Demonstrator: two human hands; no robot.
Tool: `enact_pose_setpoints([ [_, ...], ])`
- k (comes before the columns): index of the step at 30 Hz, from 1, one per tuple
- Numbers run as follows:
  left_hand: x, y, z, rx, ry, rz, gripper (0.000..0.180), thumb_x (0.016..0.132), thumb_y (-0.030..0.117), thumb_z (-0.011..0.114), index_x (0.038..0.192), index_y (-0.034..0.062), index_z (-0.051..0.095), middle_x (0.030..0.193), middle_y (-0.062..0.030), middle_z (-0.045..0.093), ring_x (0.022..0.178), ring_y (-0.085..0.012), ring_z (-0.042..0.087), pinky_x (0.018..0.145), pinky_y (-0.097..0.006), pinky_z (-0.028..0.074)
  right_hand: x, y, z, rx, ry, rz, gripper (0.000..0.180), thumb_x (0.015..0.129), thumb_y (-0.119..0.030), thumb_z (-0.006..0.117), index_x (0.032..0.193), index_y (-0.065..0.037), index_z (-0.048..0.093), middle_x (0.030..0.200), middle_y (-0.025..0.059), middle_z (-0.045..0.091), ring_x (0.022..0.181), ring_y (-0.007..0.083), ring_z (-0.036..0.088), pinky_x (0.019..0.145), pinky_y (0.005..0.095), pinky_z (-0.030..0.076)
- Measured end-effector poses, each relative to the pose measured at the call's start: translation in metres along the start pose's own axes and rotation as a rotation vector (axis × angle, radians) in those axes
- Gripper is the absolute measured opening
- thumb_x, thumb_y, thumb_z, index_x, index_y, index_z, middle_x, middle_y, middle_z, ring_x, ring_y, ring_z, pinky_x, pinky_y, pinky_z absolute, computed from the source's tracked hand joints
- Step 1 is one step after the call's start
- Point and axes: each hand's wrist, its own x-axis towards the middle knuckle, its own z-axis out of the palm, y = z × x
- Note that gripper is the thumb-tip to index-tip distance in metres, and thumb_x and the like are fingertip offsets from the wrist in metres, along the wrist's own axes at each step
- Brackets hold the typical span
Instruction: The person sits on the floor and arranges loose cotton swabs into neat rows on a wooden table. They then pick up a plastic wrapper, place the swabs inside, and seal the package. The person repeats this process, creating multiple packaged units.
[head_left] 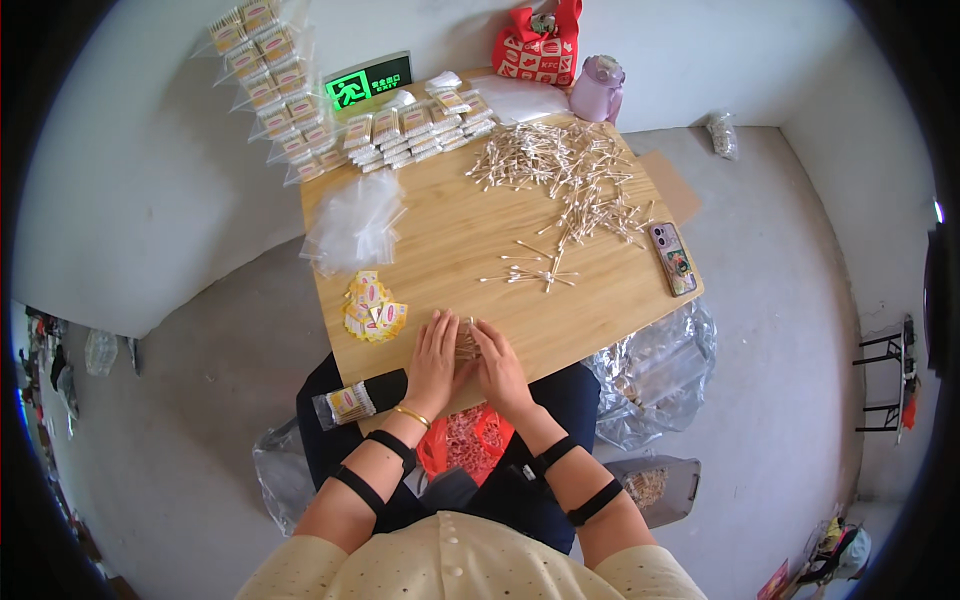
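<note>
At the near edge of the wooden table (450,225), my left hand (434,352) and my right hand (497,360) close in from both sides on a small bundle of cotton swabs (467,343). My fingers partly cover the bundle. Just left of my left hand lies a heap of yellow-and-white printed cards (375,312). Beyond the cards rest clear plastic bags (356,222). A few loose swabs (532,270) are scattered ahead of my right hand, and a large swab pile (545,155) spreads over the far right. One filled swab pack (350,402) lies by my left thigh.
Stacked swab packs (415,132) line the far left edge, beside a tall column of packs (272,88) and a green sign (368,82). A red bag (536,45), purple bottle (598,90) and phone (673,260) sit around the table. Below are a red plastic bag (463,445) and grey bin (683,490).
</note>
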Motion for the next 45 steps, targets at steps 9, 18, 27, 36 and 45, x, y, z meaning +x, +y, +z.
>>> enact_pose_setpoints([
  [9, 0.004, -0.009, -0.016, -0.159, 0.022, 0.070, 0.065, 0.080, 0.020, 0.083, 0.136, 0.0047, 0.054, 0.145, -0.0156, 0.049, 0.141, -0.0385, 0.043, 0.119, -0.051, 0.036, -0.005, 0.000, -0.028, -0.235, 0.062, 0.023, 0.047, 0.084, -0.006, 0.068, 0.130, -0.008, 0.061, 0.127, 0.0149, 0.059, 0.118, 0.0366, 0.055, 0.102, 0.0462, 0.046],
  [18, -0.012, -0.006, -0.024, -0.191, 0.062, 0.064, 0.053, 0.081, 0.015, 0.080, 0.129, 0.0055, 0.060, 0.130, -0.0109, 0.060, 0.120, -0.0345, 0.057, 0.106, -0.046, 0.046, 0.022, 0.017, -0.010, -0.263, 0.156, 0.126, 0.029, 0.082, -0.020, 0.075, 0.109, -0.009, 0.069, 0.110, 0.0141, 0.061, 0.108, 0.0354, 0.057, 0.093, 0.0468, 0.048],
  [27, -0.001, -0.007, -0.014, -0.199, 0.171, 0.050, 0.024, 0.083, 0.007, 0.071, 0.106, 0.0111, 0.073, 0.109, -0.0026, 0.070, 0.105, -0.0272, 0.064, 0.093, -0.043, 0.049, 0.063, 0.028, -0.003, -0.357, -0.055, 0.279, 0.020, 0.079, -0.024, 0.078, 0.093, -0.011, 0.073, 0.102, 0.0123, 0.065, 0.103, 0.0354, 0.060, 0.092, 0.0453, 0.050],
  [36, -0.005, -0.011, -0.015, -0.266, 0.156, 0.017, 0.020, 0.084, 0.006, 0.070, 0.103, 0.0104, 0.072, 0.109, -0.0046, 0.070, 0.102, -0.0292, 0.063, 0.092, -0.043, 0.049, 0.065, 0.021, -0.012, -0.377, -0.127, 0.214, 0.015, 0.079, -0.016, 0.073, 0.093, -0.013, 0.073, 0.103, 0.0108, 0.065, 0.105, 0.0346, 0.061, 0.091, 0.0451, 0.051],
  [45, -0.014, -0.014, -0.019, -0.286, 0.127, -0.120, 0.036, 0.082, 0.006, 0.074, 0.115, 0.0085, 0.063, 0.111, -0.0103, 0.068, 0.105, -0.0347, 0.061, 0.095, -0.046, 0.047, 0.069, 0.009, 0.003, -0.309, -0.215, 0.049, 0.015, 0.084, -0.013, 0.069, 0.096, -0.017, 0.076, 0.100, 0.0099, 0.065, 0.106, 0.0333, 0.058, 0.094, 0.0448, 0.048],
])
